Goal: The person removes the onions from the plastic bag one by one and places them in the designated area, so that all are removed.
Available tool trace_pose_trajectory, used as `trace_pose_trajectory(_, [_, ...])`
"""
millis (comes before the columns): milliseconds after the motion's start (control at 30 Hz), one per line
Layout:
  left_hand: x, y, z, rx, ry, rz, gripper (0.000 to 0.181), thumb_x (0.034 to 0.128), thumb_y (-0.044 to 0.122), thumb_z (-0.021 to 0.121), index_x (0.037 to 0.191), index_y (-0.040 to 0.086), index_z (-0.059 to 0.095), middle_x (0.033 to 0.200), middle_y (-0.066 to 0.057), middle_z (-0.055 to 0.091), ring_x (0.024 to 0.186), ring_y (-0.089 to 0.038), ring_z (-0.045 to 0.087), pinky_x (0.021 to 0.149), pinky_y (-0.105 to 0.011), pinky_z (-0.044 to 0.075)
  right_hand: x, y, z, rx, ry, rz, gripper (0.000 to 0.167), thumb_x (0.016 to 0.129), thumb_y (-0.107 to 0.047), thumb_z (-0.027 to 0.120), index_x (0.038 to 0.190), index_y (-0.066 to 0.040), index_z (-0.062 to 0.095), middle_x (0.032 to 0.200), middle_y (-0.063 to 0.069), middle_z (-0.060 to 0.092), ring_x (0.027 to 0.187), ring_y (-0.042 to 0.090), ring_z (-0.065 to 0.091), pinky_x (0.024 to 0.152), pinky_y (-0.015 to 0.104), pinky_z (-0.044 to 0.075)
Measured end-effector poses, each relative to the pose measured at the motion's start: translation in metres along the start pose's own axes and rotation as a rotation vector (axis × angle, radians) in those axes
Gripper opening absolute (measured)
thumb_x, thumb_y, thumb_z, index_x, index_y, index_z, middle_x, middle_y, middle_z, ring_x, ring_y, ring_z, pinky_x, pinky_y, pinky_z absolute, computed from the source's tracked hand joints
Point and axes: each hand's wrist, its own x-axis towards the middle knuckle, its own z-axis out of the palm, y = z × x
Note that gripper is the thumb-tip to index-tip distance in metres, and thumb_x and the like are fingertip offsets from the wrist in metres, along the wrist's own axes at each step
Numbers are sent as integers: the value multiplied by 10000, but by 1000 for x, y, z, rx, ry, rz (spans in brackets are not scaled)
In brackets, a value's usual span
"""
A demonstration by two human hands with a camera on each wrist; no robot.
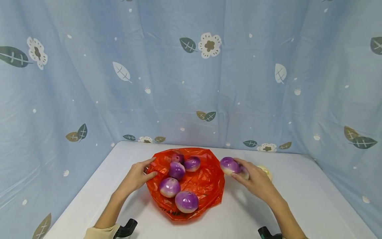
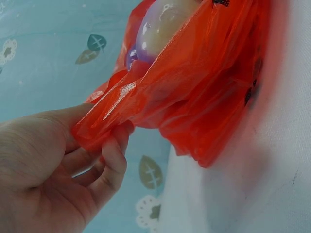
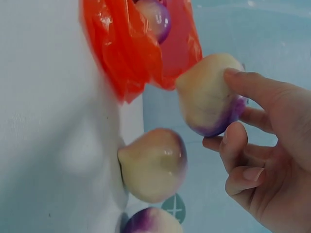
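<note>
A red plastic bag (image 1: 206, 186) lies spread wide on the table with several glossy purple-and-white turnips, one of them a turnip (image 1: 186, 201) near its front edge. My left hand (image 1: 135, 176) pinches the bag's left rim between thumb and fingers, and the left wrist view shows the film (image 2: 121, 102) bunched in that grip. Just right of the bag, my right hand (image 1: 256, 181) holds another turnip (image 3: 211, 94) by thumb and fingertips, above the table. Below it in the right wrist view, a turnip (image 3: 154, 165) rests on the table, beside a further turnip (image 3: 153, 221) cut by the frame edge.
The white table (image 1: 238, 219) runs back to a blue patterned curtain (image 1: 167, 83) that encloses the back and both sides. A pale yellowish round thing (image 1: 265, 172) is partly hidden behind my right hand.
</note>
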Motion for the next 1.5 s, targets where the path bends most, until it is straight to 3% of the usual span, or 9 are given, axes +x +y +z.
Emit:
trace_pose_trajectory(200, [0, 0, 1, -7, 4, 2, 561, 862, 117, 731, 1369, -27, 540, 958, -118, 706, 757, -144, 608, 615, -160, 531, -6, 7, -8, -17, 22, 8, 594, 864, -427, 719, 1378, -182, 550, 1270, 99, 657, 953, 280, 647, 780, 470, 570])
trace_pose_trajectory(400, [-1, 2, 1, -11, -3, -1, 561, 865, 125, 729, 1370, -30, 538, 970, -124, 705, 748, -139, 602, 606, -167, 531, -15, 19, -19, -34, 74, -24, 575, 881, -387, 712, 1387, -176, 539, 1276, 121, 653, 1071, 359, 645, 849, 601, 523])
trace_pose_trajectory(500, [-1, 2, 0, -14, -8, -1, 565, 868, 134, 729, 1372, -30, 535, 969, -122, 702, 743, -138, 594, 599, -169, 528, -18, 26, -24, -41, 82, -19, 576, 886, -389, 707, 1393, -179, 533, 1269, 118, 654, 911, 290, 654, 740, 477, 554])
trace_pose_trajectory(600, [0, 3, 0, -9, -6, -4, 563, 867, 127, 728, 1374, -25, 536, 977, -127, 704, 750, -145, 598, 607, -165, 526, -21, 31, -28, -43, 79, -3, 586, 887, -395, 705, 1400, -179, 524, 1274, 121, 649, 890, 269, 638, 708, 442, 543])
trace_pose_trajectory(700, [0, 4, -1, 0, -7, -2, 563, 865, 119, 727, 1374, -27, 535, 978, -128, 705, 752, -149, 598, 608, -164, 525, -22, 35, -31, -42, 85, 6, 593, 883, -389, 711, 1401, -173, 522, 1275, 128, 646, 978, 290, 637, 750, 460, 543])
trace_pose_trajectory(800, [0, 4, -1, 14, -6, -6, 564, 865, 117, 727, 1377, -21, 535, 966, -121, 702, 749, -152, 589, 607, -165, 522, -23, 39, -34, -48, 91, 6, 589, 877, -369, 722, 1396, -176, 524, 1249, 115, 653, 767, 150, 569, 625, 300, 479])
trace_pose_trajectory(900, [0, 4, -1, 20, -7, -8, 566, 866, 120, 727, 1379, -18, 533, 958, -117, 700, 745, -152, 583, 604, -166, 520, -24, 42, -35, -54, 91, 3, 583, 876, -356, 726, 1394, -180, 525, 1229, 105, 657, 607, 48, 438, 530, 220, 391])
trace_pose_trajectory(1200, [-1, 4, -1, 25, -3, -11, 578, 863, 124, 732, 1383, -23, 527, 914, -104, 686, 725, -152, 561, 582, -181, 514, -25, 49, -45, -6, 32, 86, 619, 906, -378, 685, 1449, -189, 456, 1295, 156, 608, 457, 42, 468, 446, 237, 418])
trace_pose_trajectory(1500, [0, 0, 2, 13, -4, 4, 565, 856, 106, 732, 1365, -44, 536, 955, -138, 705, 722, -146, 592, 591, -182, 521, -28, 58, -57, -36, 23, 143, 639, 924, -394, 657, 1472, -165, 421, 1314, 216, 586, 453, 61, 485, 454, 243, 410])
